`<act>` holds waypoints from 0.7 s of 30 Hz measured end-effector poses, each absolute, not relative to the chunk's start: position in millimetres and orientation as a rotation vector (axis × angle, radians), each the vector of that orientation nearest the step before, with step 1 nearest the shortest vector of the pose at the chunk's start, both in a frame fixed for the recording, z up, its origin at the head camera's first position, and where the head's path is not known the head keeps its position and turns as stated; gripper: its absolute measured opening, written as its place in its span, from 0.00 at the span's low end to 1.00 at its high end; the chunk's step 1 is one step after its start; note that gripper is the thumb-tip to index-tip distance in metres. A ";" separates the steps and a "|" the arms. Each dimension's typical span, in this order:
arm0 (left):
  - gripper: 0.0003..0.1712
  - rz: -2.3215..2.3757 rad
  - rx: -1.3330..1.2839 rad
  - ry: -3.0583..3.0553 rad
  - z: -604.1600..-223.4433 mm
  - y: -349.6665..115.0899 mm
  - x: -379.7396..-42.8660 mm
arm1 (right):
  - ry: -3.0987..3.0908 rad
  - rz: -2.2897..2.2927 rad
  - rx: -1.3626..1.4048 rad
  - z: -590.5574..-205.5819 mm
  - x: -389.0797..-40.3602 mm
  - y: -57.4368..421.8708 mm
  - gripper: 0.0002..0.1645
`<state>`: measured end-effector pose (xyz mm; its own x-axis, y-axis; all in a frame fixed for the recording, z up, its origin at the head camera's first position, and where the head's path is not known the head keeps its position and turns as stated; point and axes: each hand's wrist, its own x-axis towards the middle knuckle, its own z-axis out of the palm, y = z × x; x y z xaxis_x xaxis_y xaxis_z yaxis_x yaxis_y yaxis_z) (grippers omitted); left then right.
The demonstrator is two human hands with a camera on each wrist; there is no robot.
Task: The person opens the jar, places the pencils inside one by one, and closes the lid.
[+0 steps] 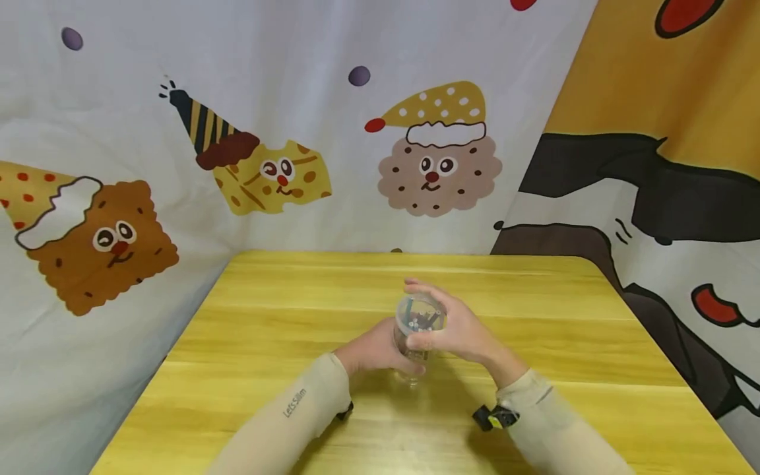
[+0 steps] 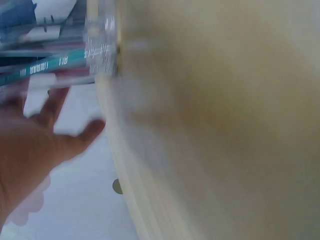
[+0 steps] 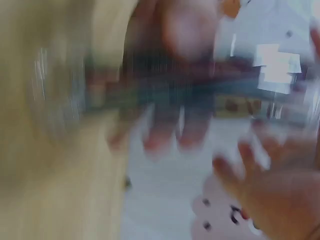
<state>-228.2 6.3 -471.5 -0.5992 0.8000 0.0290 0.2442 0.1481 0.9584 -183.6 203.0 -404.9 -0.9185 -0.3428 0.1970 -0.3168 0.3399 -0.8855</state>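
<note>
A tall clear plastic cup (image 1: 401, 315) stands upright over the middle of the table, between my two hands. Several pens (image 1: 423, 322) fill it; a teal pen (image 2: 57, 61) with white lettering shows through the wall in the left wrist view. My left hand (image 1: 375, 348) grips the lower body of the cup from the left, thumb in front. Near the rim, my right hand (image 1: 464, 330) holds it from the right, thumb at the front and fingers round the far side. The right wrist view is blurred, with a pale label (image 3: 280, 70) on the cup.
Under the hands lies a yellow wood-grain table (image 1: 285, 290). A white curtain (image 1: 309, 59) printed with cartoon biscuits and cheese hangs directly behind its far edge. Each wrist carries a small dark camera, the right one (image 1: 495, 417) showing more fully.
</note>
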 end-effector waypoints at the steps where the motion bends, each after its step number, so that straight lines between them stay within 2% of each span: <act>1: 0.41 1.440 0.989 1.912 -470.3 4.6 -230.4 | 2.446 -1.680 -0.707 -403.1 -189.2 208.1 0.50; 5: 0.36 1.379 0.977 1.952 -468.8 2.3 -230.0 | 2.298 -1.648 -0.854 -402.5 -202.9 212.2 0.41; 9: 0.38 1.423 0.914 2.063 -469.5 6.3 -220.8 | 2.471 -1.672 -0.766 -405.3 -196.1 203.4 0.38; 13: 0.37 1.529 0.897 2.172 -470.3 11.9 -211.4 | 2.809 -1.708 -0.558 -406.9 -180.7 184.9 0.35; 16: 0.39 1.613 0.840 2.260 -472.8 17.0 -202.2 | 3.092 -1.674 -0.255 -410.1 -168.5 165.9 0.37; 18: 0.40 1.638 0.775 2.335 -474.4 21.7 -197.4 | 3.173 -1.621 -0.040 -410.3 -161.5 157.8 0.43; 21: 0.45 1.611 0.726 2.358 -476.2 25.3 -195.5 | 3.080 -1.516 -0.025 -403.2 -155.8 167.4 0.57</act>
